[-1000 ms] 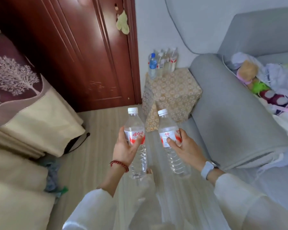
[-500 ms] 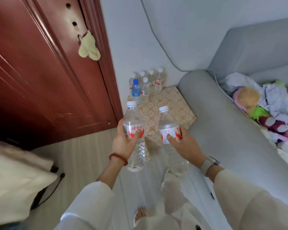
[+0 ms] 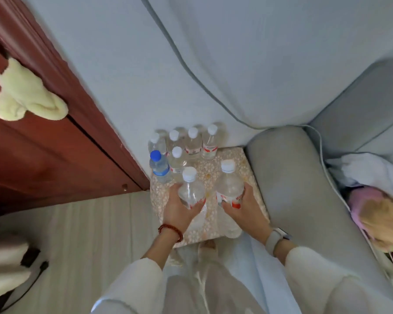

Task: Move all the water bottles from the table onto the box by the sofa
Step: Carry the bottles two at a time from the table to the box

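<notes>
My left hand (image 3: 176, 209) grips a clear water bottle (image 3: 191, 189) with a white cap and red label. A second such bottle (image 3: 229, 183) is held in my right hand (image 3: 243, 208). Both bottles are above the front half of the box (image 3: 252, 177), which is wrapped in cream patterned paper and stands against the sofa arm. Whether their bases touch the box I cannot tell. Several white-capped bottles (image 3: 192, 143) stand at the back of the box by the wall. A blue-capped bottle (image 3: 158, 166) stands at its left edge.
A grey sofa (image 3: 300, 191) is on the right, with plush toys (image 3: 377, 214) and clothes on its seat. A dark red door (image 3: 43, 141) with a pale cloth (image 3: 25, 94) on its handle is on the left. Pale wood floor (image 3: 89, 234) lies below.
I have stepped up to the box. Both hands moved forward and down with their bottles, which are now over the box top instead of in front of it.
</notes>
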### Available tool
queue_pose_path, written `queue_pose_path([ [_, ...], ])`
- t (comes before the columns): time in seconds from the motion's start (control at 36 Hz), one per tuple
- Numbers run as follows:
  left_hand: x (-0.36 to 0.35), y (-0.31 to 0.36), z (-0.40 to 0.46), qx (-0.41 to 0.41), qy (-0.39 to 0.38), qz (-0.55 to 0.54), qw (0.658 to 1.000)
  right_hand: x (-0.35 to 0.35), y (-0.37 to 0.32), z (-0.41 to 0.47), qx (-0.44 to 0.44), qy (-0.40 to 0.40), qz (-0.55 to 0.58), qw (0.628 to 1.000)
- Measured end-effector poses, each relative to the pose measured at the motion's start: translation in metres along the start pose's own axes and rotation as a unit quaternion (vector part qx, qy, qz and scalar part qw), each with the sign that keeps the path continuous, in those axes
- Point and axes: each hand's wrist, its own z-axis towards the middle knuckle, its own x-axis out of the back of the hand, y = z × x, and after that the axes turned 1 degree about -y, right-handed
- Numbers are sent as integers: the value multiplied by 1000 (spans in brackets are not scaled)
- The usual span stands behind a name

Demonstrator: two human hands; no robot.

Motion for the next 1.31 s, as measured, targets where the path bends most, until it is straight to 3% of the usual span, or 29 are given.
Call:
queue_pose_path([
  [0.28,-63,-18,95,14,-37,29,999,-14,62,117,-36,-5,-23,999],
  [0.42,-73,-31,114,-7,-36,61,997,-25,79,136,-12,24,-6,1000],
  [0.61,-74,-38,117,-4,-28,86,996,-26,100,128,-16,-17,24,999],
  [0.72,-66,-27,111,-71,-7,142,987,-15,93,123,25,-36,3,999],
  [0.81,-58,-15,111,-120,27,187,975,-3,79,125,126,-6,-107,986],
  [0.89,-52,-4,117,-168,26,259,951,9,68,131,157,9,-257,953],
  [0.94,-51,0,122,-211,31,347,913,15,62,134,135,-18,-302,944],
  [1.11,-41,10,135,-286,70,484,824,14,45,146,121,-18,-265,956],
  [1.31,-32,24,162,-317,104,503,798,0,16,170,144,18,-252,957],
])
